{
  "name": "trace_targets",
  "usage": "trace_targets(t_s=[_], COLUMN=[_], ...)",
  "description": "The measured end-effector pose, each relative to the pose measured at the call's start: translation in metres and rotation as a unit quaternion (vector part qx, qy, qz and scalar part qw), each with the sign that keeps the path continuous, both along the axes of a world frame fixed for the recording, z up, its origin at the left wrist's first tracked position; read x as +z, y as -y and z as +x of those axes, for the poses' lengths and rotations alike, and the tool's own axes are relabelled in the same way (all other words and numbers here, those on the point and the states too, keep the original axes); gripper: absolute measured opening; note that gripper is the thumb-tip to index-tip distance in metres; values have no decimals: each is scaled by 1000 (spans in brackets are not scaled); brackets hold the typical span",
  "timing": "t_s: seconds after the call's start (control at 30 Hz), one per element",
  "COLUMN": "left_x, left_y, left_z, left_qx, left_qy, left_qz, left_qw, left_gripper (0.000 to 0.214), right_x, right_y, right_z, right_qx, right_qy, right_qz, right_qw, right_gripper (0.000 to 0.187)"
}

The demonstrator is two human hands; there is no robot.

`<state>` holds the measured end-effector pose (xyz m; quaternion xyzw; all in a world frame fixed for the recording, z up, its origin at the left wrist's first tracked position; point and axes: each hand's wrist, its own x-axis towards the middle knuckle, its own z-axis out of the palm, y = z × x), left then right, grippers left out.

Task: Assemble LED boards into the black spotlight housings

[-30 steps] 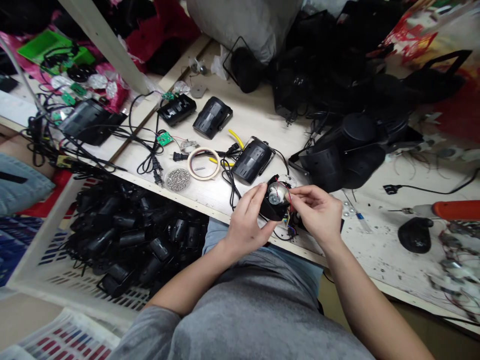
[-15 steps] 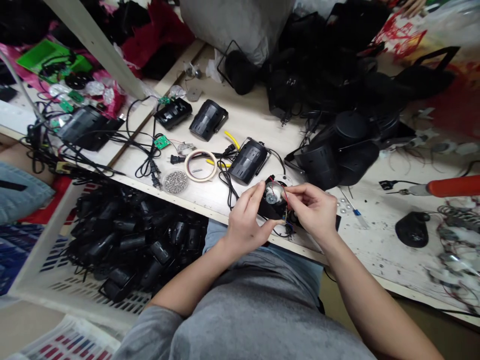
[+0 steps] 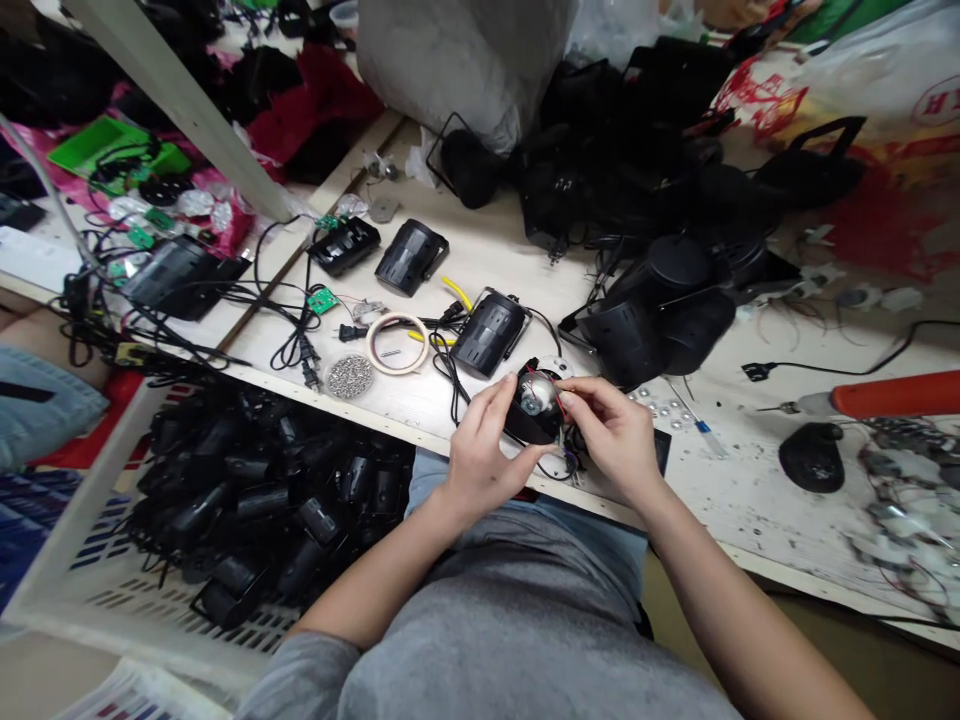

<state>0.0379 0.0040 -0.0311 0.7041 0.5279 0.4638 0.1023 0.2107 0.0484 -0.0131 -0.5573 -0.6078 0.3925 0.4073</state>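
Observation:
Both my hands hold a small black lamp housing (image 3: pixel 529 420) with a shiny reflector and red wires, just above the near edge of the workbench (image 3: pixel 750 500). My left hand (image 3: pixel 480 455) is wrapped round its left side, thumb and fingers closed on it. My right hand (image 3: pixel 616 440) pinches the housing's right rim and the wires there. A finished black lamp unit (image 3: pixel 487 335) with a cable lies just behind my hands.
A tape ring (image 3: pixel 397 343) and a pile of small screws (image 3: pixel 349 376) lie to the left. Two more black housings (image 3: pixel 411 256) sit further back. A white crate (image 3: pixel 97 570) of black housings stands below the bench. An orange-handled tool (image 3: pixel 885 395) lies at right. Large black lamp bodies (image 3: pixel 652 320) are piled behind.
My hands and the housing stay together at the bench edge; my right fingers have shifted slightly along the rim. The camera has tilted a little, so everything sits lower and more to the left.

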Motion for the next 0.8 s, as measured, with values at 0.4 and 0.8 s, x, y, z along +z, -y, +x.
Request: trace_targets(t_s=[0.4, 0.8], left_x=[0, -3], left_y=[3, 6], left_z=[4, 7], left_qx=[5, 30], left_qy=[-1, 6], left_qz=[11, 23], left_qw=[1000, 999], left_gripper=[80, 77], right_x=[-6, -9], right_y=[5, 3], right_z=[6, 6], right_qx=[19, 43], right_qy=[82, 105], right_qz=[65, 127], right_qw=[994, 985], right_gripper=[20, 19])
